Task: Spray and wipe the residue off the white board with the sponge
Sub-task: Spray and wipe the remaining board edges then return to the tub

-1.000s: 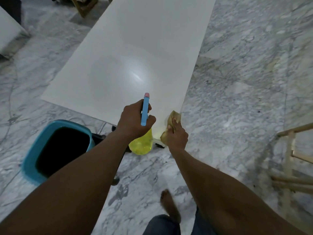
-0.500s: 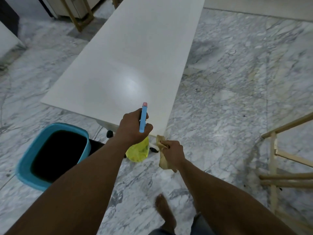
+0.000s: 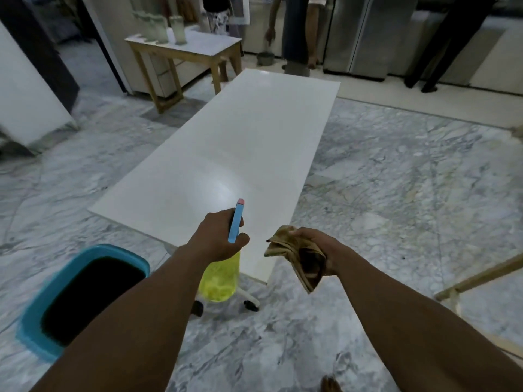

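The long white board [image 3: 226, 154] lies flat ahead of me on a wheeled stand, its surface glossy with a light glare. My left hand [image 3: 218, 240] grips a spray bottle [image 3: 223, 274] with a yellow body and a blue head, whose nozzle points over the board's near edge. My right hand [image 3: 317, 250] holds a crumpled yellow-brown sponge cloth [image 3: 297, 257] in the air, just off the board's near right corner and not touching it.
A blue bucket [image 3: 51, 301] of dark water stands on the marble floor at my lower left. A wooden frame [image 3: 475, 278] is at the right edge. Beyond the board are a wooden side table [image 3: 184, 52] and several standing people [image 3: 294, 32].
My head has lifted, so the room beyond the board shows. My right hand pulled the sponge cloth off the board's near corner and now holds it raised. The left hand keeps the bottle.
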Demonstrator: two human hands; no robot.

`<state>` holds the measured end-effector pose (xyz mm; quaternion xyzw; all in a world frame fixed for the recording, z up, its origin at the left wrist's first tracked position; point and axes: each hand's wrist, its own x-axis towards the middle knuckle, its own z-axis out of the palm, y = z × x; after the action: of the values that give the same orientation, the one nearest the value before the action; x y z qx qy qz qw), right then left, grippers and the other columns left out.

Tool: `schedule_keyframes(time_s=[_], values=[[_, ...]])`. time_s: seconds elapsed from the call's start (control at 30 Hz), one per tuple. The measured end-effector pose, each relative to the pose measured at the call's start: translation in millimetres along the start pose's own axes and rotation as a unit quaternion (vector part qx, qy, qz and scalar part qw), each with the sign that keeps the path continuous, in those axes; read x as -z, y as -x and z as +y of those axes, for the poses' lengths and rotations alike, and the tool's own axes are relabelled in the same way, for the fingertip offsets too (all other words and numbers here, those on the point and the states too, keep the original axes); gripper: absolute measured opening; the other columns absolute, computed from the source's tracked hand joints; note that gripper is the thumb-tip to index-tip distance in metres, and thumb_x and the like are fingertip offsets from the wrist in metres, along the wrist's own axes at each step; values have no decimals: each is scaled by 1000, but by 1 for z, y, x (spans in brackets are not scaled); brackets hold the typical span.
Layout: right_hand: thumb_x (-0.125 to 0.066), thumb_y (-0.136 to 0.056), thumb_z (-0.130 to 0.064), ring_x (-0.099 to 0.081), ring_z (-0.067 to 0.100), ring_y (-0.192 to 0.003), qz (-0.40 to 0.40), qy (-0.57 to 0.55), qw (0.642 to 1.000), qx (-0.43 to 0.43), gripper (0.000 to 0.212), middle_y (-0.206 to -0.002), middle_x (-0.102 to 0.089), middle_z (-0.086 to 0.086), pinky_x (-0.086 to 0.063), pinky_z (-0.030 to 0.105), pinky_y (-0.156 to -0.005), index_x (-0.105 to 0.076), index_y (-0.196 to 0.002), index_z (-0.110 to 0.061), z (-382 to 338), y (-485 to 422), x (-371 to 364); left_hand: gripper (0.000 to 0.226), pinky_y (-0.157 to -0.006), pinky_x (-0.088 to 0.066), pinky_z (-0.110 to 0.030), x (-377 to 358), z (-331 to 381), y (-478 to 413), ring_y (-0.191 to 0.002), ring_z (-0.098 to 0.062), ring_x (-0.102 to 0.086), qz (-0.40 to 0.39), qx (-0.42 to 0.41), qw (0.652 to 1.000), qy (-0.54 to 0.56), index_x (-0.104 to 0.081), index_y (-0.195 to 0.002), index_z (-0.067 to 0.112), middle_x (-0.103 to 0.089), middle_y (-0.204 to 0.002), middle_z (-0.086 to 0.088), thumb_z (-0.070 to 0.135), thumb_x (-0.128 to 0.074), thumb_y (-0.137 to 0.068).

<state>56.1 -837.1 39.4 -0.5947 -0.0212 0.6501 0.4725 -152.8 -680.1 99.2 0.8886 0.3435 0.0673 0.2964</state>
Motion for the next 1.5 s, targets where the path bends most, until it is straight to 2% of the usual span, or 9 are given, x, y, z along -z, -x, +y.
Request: schedule_keyframes(time_s=[0.1, 0.23, 0.33, 0.53, 0.7, 0.83, 1.07, 1.23, 1.5], values=[[-61, -84, -22, -66, 30, -79, 1, -28, 999, 36, 31, -90, -70, 17, -53, 35, -78, -66, -105, 0, -27, 3, -15, 26, -79, -57, -40, 12, 4, -1, -87, -25, -69, 18, -4, 1000, 6, -65, -103, 13, -73, -95, -5, 26, -73, -82], [-54, -78, -21, -64, 36, -99, -11, -85, 993, 80, 53, -110, -68, 21, -52, 43, -93, -59, -125, 3, -53, 1, -54, 25, -77, -54, -33, 39, 4, 3, -86, -22, -68, 50, -13, 999, 3, -65, -104, 12, -72, -96, -3, 26, -73, -84], [-48, -82, -23, -65, 35, -96, -38, -106, 988, 109, 50, -107, -70, 19, -54, 43, -86, -61, -125, 0, -70, -4, -98, 24, -67, -45, -18, 70, -10, 9, -85, -19, -67, 68, 0, 998, -6, -66, -103, 14, -72, -96, -1, 26, -73, -84], [-47, -84, -26, -67, 35, -95, -84, -79, 988, 104, 49, -107, -71, 18, -52, 45, -86, -62, -125, -1, -72, -8, -181, 20, -62, -40, -15, 121, -62, 46, -82, -20, -64, 86, 50, 995, -24, -65, -100, 13, -71, -92, -4, 23, -73, -84], [-50, -84, -25, -66, 35, -92, -73, -32, 991, 103, 46, -104, -68, 18, -53, 41, -80, -58, -124, -2, -68, -12, -205, 20, -61, -41, -21, 141, -95, 65, -85, -24, -63, 76, 85, 993, -36, -64, -101, 12, -68, -93, -4, 23, -71, -85], [-48, -88, -16, -66, 34, -97, -92, 8, 990, 108, 37, -109, -67, 19, -53, 42, -76, -58, -122, -3, -90, -36, -269, 21, -63, -43, -26, 178, -139, 73, -86, -24, -64, 98, 113, 988, -27, -64, -101, 14, -69, -93, -5, 24, -72, -84], [-46, -85, -11, -61, 37, -114, -88, 32, 993, 68, 46, -126, -62, 25, -53, 45, -88, -53, -130, -3, -107, -134, -382, 19, -69, -46, -29, 232, -233, 55, -87, -22, -64, 92, 149, 984, -22, -62, -100, 16, -70, -96, -5, 24, -72, -85], [-44, -89, -11, -63, 35, -104, -78, 42, 995, 51, 37, -120, -62, 24, -54, 41, -77, -54, -124, -2, -105, -173, -439, 26, -78, -54, -40, 262, -287, 53, -89, -26, -67, 85, 163, 983, -22, -64, -106, 12, -72, -99, -8, 23, -72, -85], [-41, -92, -7, -63, 33, -101, -73, 23, 996, 45, 26, -111, -64, 23, -52, 41, -84, -57, -110, 3, -91, -198, -526, 27, -78, -53, -39, 310, -375, 63, -92, -25, -67, 75, 165, 983, -12, -64, -107, 13, -70, -101, -7, 26, -73, -85]])
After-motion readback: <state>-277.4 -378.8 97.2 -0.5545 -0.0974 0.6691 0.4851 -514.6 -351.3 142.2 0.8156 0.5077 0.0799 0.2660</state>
